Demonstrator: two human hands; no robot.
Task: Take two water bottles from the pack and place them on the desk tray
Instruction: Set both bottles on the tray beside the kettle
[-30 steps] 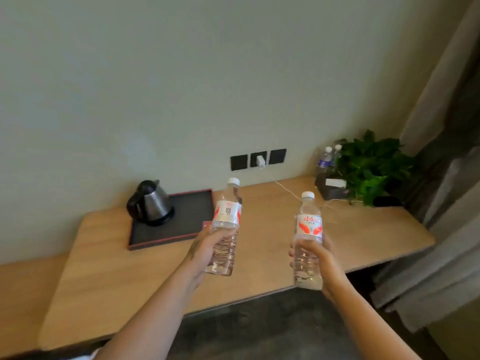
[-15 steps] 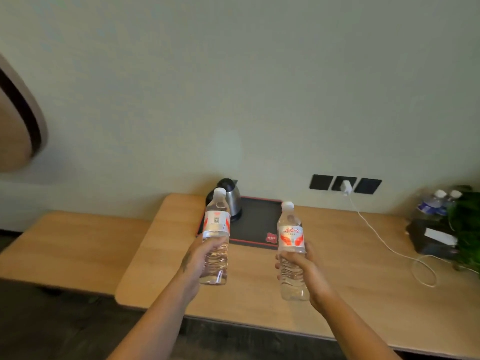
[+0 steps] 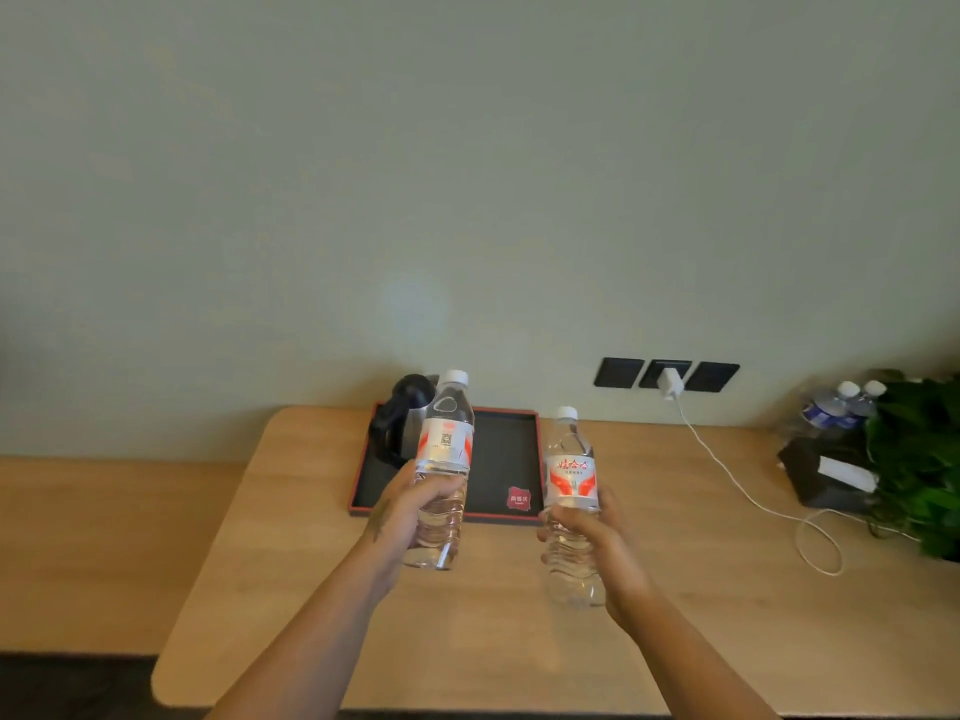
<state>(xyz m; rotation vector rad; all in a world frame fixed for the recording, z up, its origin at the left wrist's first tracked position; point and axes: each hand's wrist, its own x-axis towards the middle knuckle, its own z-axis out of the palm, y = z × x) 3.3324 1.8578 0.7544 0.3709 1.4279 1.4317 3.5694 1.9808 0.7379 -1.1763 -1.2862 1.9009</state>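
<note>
My left hand (image 3: 410,506) grips a clear water bottle (image 3: 444,444) with a white cap and a red and white label, held upright above the desk and in front of the tray's left half. In my right hand (image 3: 587,532) is a second, matching bottle (image 3: 571,475), also upright, just off the tray's front right corner. The tray (image 3: 506,449) is black with a red rim and lies at the back of the wooden desk (image 3: 675,615) against the wall. The pack is not in view.
A black and steel kettle (image 3: 402,423) stands on the tray's left end, and a small red card (image 3: 518,497) lies near its front right. A white charger cable (image 3: 737,480) runs across the desk. Two blue-labelled bottles (image 3: 836,407), a dark box (image 3: 826,472) and a green plant (image 3: 919,459) stand at right.
The view has closed in on the desk and centred on the tray. Both hands, still holding the bottles, have moved forward towards the tray.
</note>
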